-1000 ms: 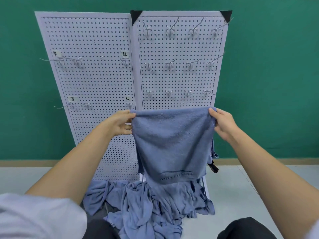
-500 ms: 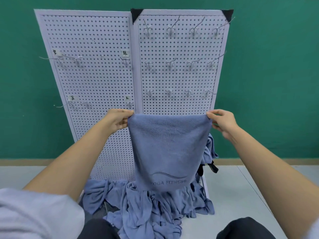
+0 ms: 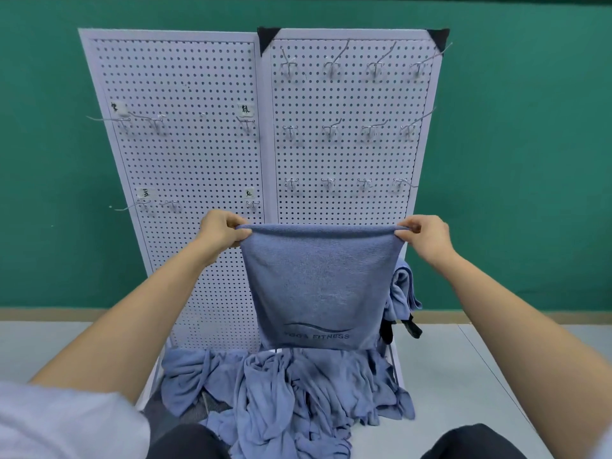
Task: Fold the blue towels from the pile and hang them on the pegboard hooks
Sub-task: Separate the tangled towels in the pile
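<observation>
Both hands have dropped a little since a second ago, and the towel's lower edge, which then ran into the heap, now hangs free just above it. The left hand (image 3: pixel 220 230) pinches the top left corner of the blue towel (image 3: pixel 318 283), fingers curled over the edge and thumb underneath. The right hand (image 3: pixel 425 235) pinches the top right corner the same way, so the cloth is pulled taut between them.

The towel is soft, fine-looped terry, doubled over into a rounded fold along the top. That fold runs level from left to right, and the panel hangs straight down from it in front of the pegboard (image 3: pixel 185 160), narrowing towards the bottom. Its printed side faces the person, with a wave line and upright lettering near the bottom edge.

Below lies the pile (image 3: pixel 291 392) of crumpled blue towels on the pale floor (image 3: pixel 463 376). Another blue cloth (image 3: pixel 402 289) hangs behind the towel's right edge, above a black strap (image 3: pixel 412 327). The pegboard is two white perforated panels carrying thin wire hooks (image 3: pixel 331 130) in rows, small paper labels (image 3: pixel 245 110) and black corner caps (image 3: pixel 266 36), set against a green wall (image 3: pixel 530 160).
</observation>
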